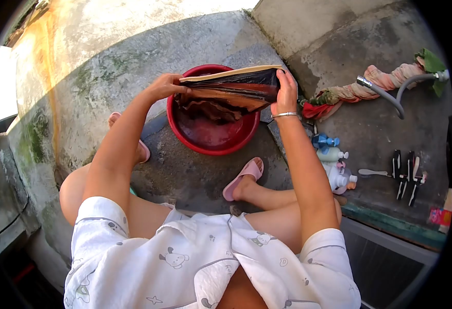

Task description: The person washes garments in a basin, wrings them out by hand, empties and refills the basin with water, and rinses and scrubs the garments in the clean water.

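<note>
A red basin (pixel 213 151) with liquid in it stands on the ground in front of me. Above it, a dark brown and black bag-like item (pixel 231 90) with a cream edge is stretched sideways, and its lower folds hang down into the basin's opening. My left hand (pixel 165 86) is closed on the item's left end, fingers along the cream edge. At the opposite end my right hand (pixel 285 93), with a bracelet at the wrist, grips the right corner. The item looks wet and glossy; what lies under its folds is hidden.
Several bottles (pixel 334 157) stand on the concrete ledge to my right. Beyond them are a white-handled tool (pixel 373 172) and black-and-white items (pixel 408 176). A grey hose (pixel 402 100) and a twisted cloth (pixel 372 86) are farther back. My pink slipper (pixel 242 177) is beside the basin.
</note>
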Motion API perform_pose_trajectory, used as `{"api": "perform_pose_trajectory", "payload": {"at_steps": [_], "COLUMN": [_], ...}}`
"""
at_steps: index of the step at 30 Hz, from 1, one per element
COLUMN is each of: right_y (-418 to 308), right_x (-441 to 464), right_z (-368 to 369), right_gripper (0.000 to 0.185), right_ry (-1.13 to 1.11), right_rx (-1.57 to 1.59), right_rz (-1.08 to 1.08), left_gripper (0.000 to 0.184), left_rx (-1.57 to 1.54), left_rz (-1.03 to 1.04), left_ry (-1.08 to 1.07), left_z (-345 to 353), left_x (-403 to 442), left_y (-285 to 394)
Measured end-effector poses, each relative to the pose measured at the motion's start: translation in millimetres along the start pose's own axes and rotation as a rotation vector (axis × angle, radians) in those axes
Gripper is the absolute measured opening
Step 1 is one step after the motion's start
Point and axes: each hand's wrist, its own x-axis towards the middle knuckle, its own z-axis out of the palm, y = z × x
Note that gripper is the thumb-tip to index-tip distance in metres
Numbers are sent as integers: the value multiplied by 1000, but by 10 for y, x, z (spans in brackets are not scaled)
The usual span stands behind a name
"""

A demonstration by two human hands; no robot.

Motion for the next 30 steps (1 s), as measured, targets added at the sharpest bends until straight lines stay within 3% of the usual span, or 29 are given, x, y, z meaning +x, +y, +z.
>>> {"api": "perform_pose_trajectory", "payload": {"at_steps": [2,5,7,9,11,13,14,16,19,21,23,25,27,28,29,30], "right_y": [106,545,952,1250,1487,1717,1823,2136,2574,2675,2738,2745,2825,2925,2992,2975], "right_x": [37,197,342,461,493,477,430,330,57,56,103,187,334,441,548,648], "right_z": [-104,-389,-530,-522,-475,-369,-314,-272,-262,-295,-353,-414,-433,-459,-466,-442], "right_gripper": [32,34,34,33,30,27,27,27,48,52,55,57,52,48,44,38], "right_ry": [213,277,304,244,221,110,23,-157,-307,-324,-341,-441,-477,-561,-644,-1104], "right_rx": [-107,-332,-437,-562,-846,-943,-981,-1166,-1552,-1550,-1554,-1549,-1624,-1620,-1611,-1968], "right_rz": [94,109,87,-18,-57,-152,-166,-234,-351,-348,-339,-257,-272,-185,-104,-251], "left_gripper": [31,35,35,35,32,27,22,19,26,36,44,47,49,49,46,42], "left_rx": [-540,-796,-714,-391,-223,74,114,266,553,560,473,582,413,415,453,485], "left_rz": [-9,-76,-94,-90,-99,25,69,59,39,-25,7,34,144,146,-23,-192], "left_ry": [107,244,366,566,591,812,826,743,589,512,522,502,589,587,355,124], "left_z": [170,335,476,595,729,904,1002,1248,1594,1675,1770,1817,1960,1987,2010,1965], "left_x": [-11,304,517,666,824,948,989,1054,1045,1075,1133,1214,1341,1406,1472,1497], "left_y": [97,-218,-395,-466,-518,-564,-583,-758,-941,-1053,-1199,-1307,-1614,-1777,-1981,-2009]}}
